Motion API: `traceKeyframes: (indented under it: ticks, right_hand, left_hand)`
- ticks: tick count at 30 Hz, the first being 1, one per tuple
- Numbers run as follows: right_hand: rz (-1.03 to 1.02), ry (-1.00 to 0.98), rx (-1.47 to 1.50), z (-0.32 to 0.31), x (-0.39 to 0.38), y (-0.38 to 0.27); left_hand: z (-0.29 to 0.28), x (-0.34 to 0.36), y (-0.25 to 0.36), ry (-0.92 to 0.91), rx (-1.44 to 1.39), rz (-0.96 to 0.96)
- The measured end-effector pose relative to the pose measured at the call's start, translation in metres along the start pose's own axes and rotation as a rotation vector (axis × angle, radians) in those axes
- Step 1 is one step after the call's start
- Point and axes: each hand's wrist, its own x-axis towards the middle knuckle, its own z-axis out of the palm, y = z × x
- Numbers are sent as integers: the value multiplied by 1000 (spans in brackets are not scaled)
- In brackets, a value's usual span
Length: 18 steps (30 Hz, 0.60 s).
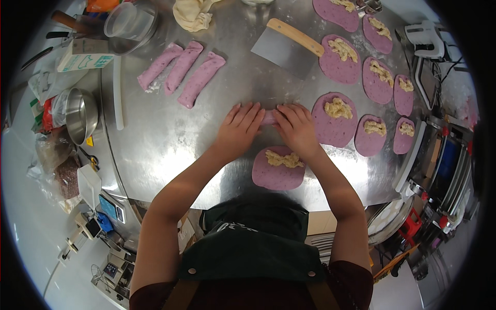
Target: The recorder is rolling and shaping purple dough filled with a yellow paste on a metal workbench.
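A rolled piece of purple dough [269,118] lies on the steel table, only its middle showing. My left hand [241,128] lies palm down over its left end, fingers stretched out. Over the right end rests my right hand [295,125], its fingers also stretched and flat. Just below them is a flat purple dough oval [274,180] topped with pale yellow filling [284,158]. Beside my right hand lies another filled dough oval [335,126]. Three finished dough rolls [181,77] lie at the upper left.
More filled dough ovals [339,70] stand at the right. A wooden-handled dough scraper [281,49] lies beyond my hands. Pale dough [192,14] sits at the far side, near a clear plastic tub [130,23]. A steel bowl [81,116] and carton [85,56] are at the left.
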Motion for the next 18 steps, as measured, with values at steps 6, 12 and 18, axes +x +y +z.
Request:
traceKeyframes:
  ticks: [6, 12, 18]
  right_hand:
    - [74, 11, 75, -8, 10, -9]
    - [-6, -2, 5, 0, -3, -4]
    - [54, 2, 93, -10, 9, -11]
  left_hand:
    - [-11, 4, 5, -10, -29, -71]
    - [0, -5, 2, -76, 8, 0]
    - [-12, 5, 4, -68, -59, -149]
